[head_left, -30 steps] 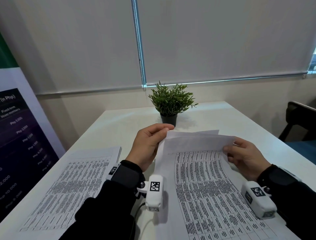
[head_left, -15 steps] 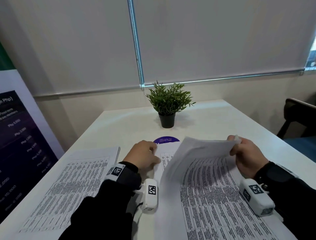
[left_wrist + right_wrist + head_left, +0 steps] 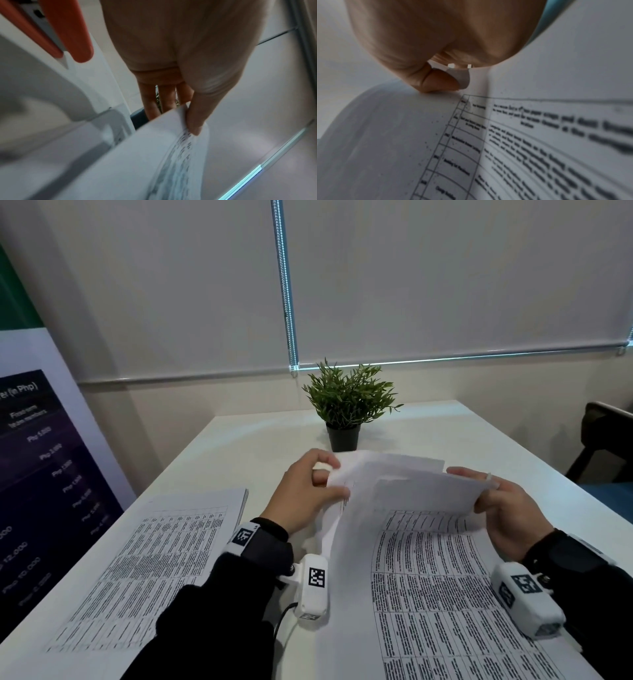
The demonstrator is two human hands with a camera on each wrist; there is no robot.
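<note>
from the head cam we've got our left hand (image 3: 301, 494) pinching the left edge of the lifted sheets (image 3: 411, 491) and our right hand (image 3: 507, 508) pinching their right corner, arched over the printed stack (image 3: 445, 594) on the white table (image 3: 239, 446), near the potted plant (image 3: 346, 409). left wrist cam: our thumb (image 3: 197, 115) and fingers squeeze the curled paper edge. right wrist cam: our thumb presses on the page margin.

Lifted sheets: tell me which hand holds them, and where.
Left hand pinches the lifted sheets at their far left edge; right hand pinches the far right corner.
</note>
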